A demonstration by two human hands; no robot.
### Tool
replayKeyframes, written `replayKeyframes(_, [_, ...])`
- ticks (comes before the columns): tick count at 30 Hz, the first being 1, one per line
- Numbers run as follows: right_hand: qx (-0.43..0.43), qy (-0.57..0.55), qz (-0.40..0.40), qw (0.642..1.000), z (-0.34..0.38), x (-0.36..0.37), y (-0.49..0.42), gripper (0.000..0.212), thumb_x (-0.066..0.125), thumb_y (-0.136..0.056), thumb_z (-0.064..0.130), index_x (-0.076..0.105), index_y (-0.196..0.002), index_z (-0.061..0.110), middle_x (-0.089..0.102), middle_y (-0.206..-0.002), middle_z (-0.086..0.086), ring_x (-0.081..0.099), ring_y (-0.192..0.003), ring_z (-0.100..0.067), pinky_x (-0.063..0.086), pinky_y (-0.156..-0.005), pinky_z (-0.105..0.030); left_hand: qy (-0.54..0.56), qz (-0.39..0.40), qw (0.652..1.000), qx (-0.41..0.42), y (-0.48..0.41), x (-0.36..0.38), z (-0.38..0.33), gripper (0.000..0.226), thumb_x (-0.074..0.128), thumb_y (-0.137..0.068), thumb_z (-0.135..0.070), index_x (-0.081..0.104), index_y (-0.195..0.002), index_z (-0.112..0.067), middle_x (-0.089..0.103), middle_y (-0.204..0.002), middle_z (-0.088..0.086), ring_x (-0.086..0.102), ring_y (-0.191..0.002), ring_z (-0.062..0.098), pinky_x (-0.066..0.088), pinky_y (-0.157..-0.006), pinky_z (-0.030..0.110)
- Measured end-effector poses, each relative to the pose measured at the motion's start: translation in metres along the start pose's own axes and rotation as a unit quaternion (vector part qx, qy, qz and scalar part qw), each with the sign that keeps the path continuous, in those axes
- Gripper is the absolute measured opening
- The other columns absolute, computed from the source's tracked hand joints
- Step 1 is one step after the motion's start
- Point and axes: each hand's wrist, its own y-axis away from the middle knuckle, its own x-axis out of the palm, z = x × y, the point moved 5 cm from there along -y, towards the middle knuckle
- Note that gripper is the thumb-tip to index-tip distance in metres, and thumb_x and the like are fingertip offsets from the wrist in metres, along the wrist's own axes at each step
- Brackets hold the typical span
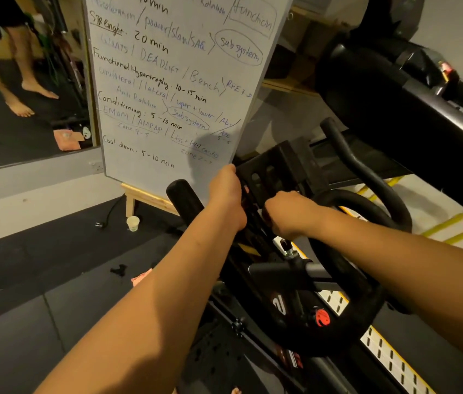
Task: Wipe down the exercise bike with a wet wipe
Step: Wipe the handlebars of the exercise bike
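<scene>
Now: both hands on the bike's console bracket, wipe not confirmed

Roughly centre frame, the left hand grips the left edge of the black console bracket, fingers wrapped over the edge and out of sight, thumb up toward the whiteboard. The right hand sits just beside it, lower and to the right. It is curled into a tight fist against the bracket's lower part, knuckles pointing left. I cannot tell what it holds. A pale sliver shows at the knuckles and may be the wet wipe, but it is too small to call.

The exercise bike fills the centre and lower right of the frame. Its stem runs from the hands down toward the bottom edge, past the red knob.

Key relation: the bracket's long axis tilts from centre frame up to the right, so uncleaned surface lies up and right of the fist. The handlebar loop curves away right of the right hand, which is clearly the nearer hand to it. The straight grip stub pokes out just left of the left hand, nearer that side.

Judgement: the left hand is steadying while the right does the wiping. The likely next stroke follows the bracket or moves onto the loop.
</scene>
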Motion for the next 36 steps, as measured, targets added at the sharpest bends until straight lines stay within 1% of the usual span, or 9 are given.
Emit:
replayKeyframes(4, [-0.007, -0.395, -0.008, 0.919, -0.011, -0.008, 0.007, 0.019, 0.057, -0.089, 0.004, 0.066, -0.077, 0.016, 0.065, -0.075, -0.002, 0.065, -0.069, -0.015, 0.049, -0.055, -0.024, -0.147, -0.017, 0.984, 0.103, -0.002, 0.002, -0.004, 0.017, 0.042, -0.101, -0.022, 0.058, -0.100, -0.019, 0.058, -0.096, 0.003, 0.057, -0.086, 0.017, 0.049, -0.083, 0.034])
replayKeyframes(6, [0.004, -0.616, -0.086, 0.783, -0.021, -0.027, 0.006, 0.024, 0.054, -0.087, -0.007, 0.066, -0.082, 0.014, 0.066, -0.076, -0.005, 0.066, -0.067, -0.015, 0.053, -0.059, -0.028, -0.390, -0.020, 0.886, 0.250, -0.001, 0.010, -0.005, 0.046, 0.042, -0.101, -0.022, 0.035, -0.147, -0.019, 0.040, -0.149, 0.010, 0.044, -0.132, 0.027, 0.042, -0.105, 0.042])
replayKeyframes(7, [0.012, -0.648, -0.146, 0.748, -0.028, -0.036, 0.002, 0.023, 0.056, -0.087, -0.006, 0.066, -0.085, 0.014, 0.067, -0.077, -0.006, 0.065, -0.068, -0.015, 0.054, -0.062, -0.029, -0.540, -0.022, 0.780, 0.315, 0.003, 0.016, -0.001, 0.064, 0.044, -0.100, -0.023, 0.014, -0.156, -0.018, 0.010, -0.163, 0.012, 0.014, -0.150, 0.031, 0.023, -0.119, 0.047])
replayKeyframes(10, [0.016, -0.481, -0.249, 0.840, -0.026, -0.046, -0.007, 0.016, 0.059, -0.090, 0.007, 0.064, -0.086, 0.021, 0.064, -0.079, 0.007, 0.060, -0.073, -0.006, 0.047, -0.068, -0.019, -0.807, -0.016, 0.462, 0.368, 0.017, 0.023, 0.015, 0.078, 0.042, -0.097, -0.028, -0.004, -0.157, -0.008, -0.022, -0.162, 0.015, -0.028, -0.146, 0.032, -0.009, -0.120, 0.056])
replayKeyframes(16, [-0.034, -0.315, -0.210, 0.925, -0.001, 0.006, 0.016, 0.016, 0.055, -0.092, 0.009, 0.064, -0.088, 0.022, 0.063, -0.082, 0.003, 0.060, -0.079, -0.014, 0.037, -0.062, -0.016, -0.923, 0.062, 0.227, 0.304, 0.025, -0.004, 0.004, 0.078, 0.043, -0.098, -0.036, -0.003, -0.158, -0.018, -0.015, -0.164, 0.009, -0.023, -0.149, 0.030, -0.011, -0.115, 0.066])
replayKeyframes(19, [-0.056, -0.267, -0.155, 0.950, -0.005, 0.007, 0.023, 0.012, 0.059, -0.087, 0.015, 0.067, -0.094, 0.019, 0.067, -0.088, 0.000, 0.061, -0.080, -0.014, 0.048, -0.069, -0.023, -0.921, 0.077, 0.225, 0.310, 0.027, -0.005, 0.004, 0.077, 0.042, -0.098, -0.037, -0.003, -0.158, -0.021, -0.013, -0.165, 0.006, -0.023, -0.148, 0.030, -0.010, -0.116, 0.065])
replayKeyframes(25, [-0.015, -0.419, -0.224, 0.880, -0.006, -0.006, 0.010, 0.031, 0.065, -0.086, 0.005, 0.055, -0.070, 0.030, 0.057, -0.069, 0.011, 0.054, -0.064, 0.001, 0.040, -0.058, -0.014, -0.892, 0.062, 0.286, 0.345, 0.032, -0.005, 0.003, 0.078, 0.040, -0.099, -0.034, -0.009, -0.157, -0.014, -0.012, -0.165, 0.008, -0.019, -0.150, 0.027, -0.001, -0.121, 0.056])
replayKeyframes(29, [0.030, -0.511, -0.345, 0.787, -0.050, -0.055, -0.010, 0.019, 0.062, -0.089, 0.007, 0.067, -0.093, 0.025, 0.066, -0.087, 0.004, 0.062, -0.078, -0.010, 0.053, -0.066, -0.023, -0.869, 0.055, 0.313, 0.380, 0.037, -0.006, 0.003, 0.079, 0.033, -0.098, -0.026, -0.020, -0.153, -0.010, -0.012, -0.164, 0.011, -0.013, -0.151, 0.026, 0.007, -0.122, 0.054])
replayKeyframes(36, [-0.006, -0.323, -0.284, 0.903, 0.000, -0.007, -0.020, 0.012, 0.049, -0.093, 0.011, 0.058, -0.089, 0.018, 0.044, -0.088, 0.000, 0.051, -0.077, -0.020, 0.042, -0.064, -0.032, -0.817, 0.095, 0.339, 0.456, 0.047, -0.001, -0.003, 0.040, 0.043, -0.093, -0.025, 0.060, -0.128, -0.017, 0.048, -0.146, 0.005, 0.029, -0.145, 0.021, 0.031, -0.113, 0.036])
